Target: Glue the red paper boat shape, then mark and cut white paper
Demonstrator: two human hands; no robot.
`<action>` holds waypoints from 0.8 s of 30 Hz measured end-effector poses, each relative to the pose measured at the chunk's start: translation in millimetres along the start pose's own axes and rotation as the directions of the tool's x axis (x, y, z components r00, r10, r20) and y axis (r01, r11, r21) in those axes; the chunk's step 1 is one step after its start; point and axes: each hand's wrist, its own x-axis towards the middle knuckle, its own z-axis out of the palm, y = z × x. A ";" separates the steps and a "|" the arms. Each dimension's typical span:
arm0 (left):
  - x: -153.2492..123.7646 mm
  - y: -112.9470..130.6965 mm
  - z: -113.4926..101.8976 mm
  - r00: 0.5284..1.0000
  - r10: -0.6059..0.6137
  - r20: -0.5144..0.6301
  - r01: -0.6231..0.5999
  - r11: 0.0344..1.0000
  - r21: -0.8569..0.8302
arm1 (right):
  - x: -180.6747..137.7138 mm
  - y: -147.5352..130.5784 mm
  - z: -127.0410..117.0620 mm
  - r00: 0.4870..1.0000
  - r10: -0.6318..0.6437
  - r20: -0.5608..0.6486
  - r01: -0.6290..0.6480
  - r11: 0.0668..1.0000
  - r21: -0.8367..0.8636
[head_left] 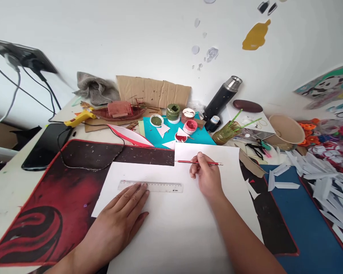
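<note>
A large white sheet of paper (171,220) lies on a red and black desk mat (45,201). A clear plastic ruler (150,186) rests flat on the sheet. My left hand (122,217) lies flat on the paper, fingers stretched out, fingertips touching the ruler's near edge. My right hand (205,177) is closed around a red pencil (198,163), which it holds level above the upper part of the sheet, tip pointing left.
Open paint pots (174,120) sit on a teal sheet (188,135) at the back, beside a black flask (221,97), a jar of brushes (227,133) and a paper cup (286,131). A glue gun (78,118), phone (47,146), model boat (118,111) stand left. White paper strips (320,179) pile up on the right.
</note>
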 end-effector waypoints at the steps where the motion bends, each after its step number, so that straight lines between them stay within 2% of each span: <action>1: 0.7 -0.8 -0.5 1.000 0.009 0.007 -0.009 1.000 0.000 | -0.2 -0.1 0.2 1.000 0.000 -0.002 0.000 1.000 -0.006; 13: -9.5 -12.1 -9.8 0.999 -0.030 0.015 0.029 0.999 0.018 | -2.5 -3.8 1.6 1.000 -0.003 -0.022 0.002 0.998 -0.066; 19: -17.6 -10.4 -10.2 0.989 -0.141 0.032 0.138 0.987 0.087 | -3.5 -4.6 2.5 1.000 0.003 -0.019 -0.005 0.996 -0.094; 24: -20.0 -12.3 -8.5 0.983 -0.180 0.038 0.177 0.981 0.076 | -3.9 -4.3 0.3 1.000 0.005 -0.011 -0.006 0.993 -0.116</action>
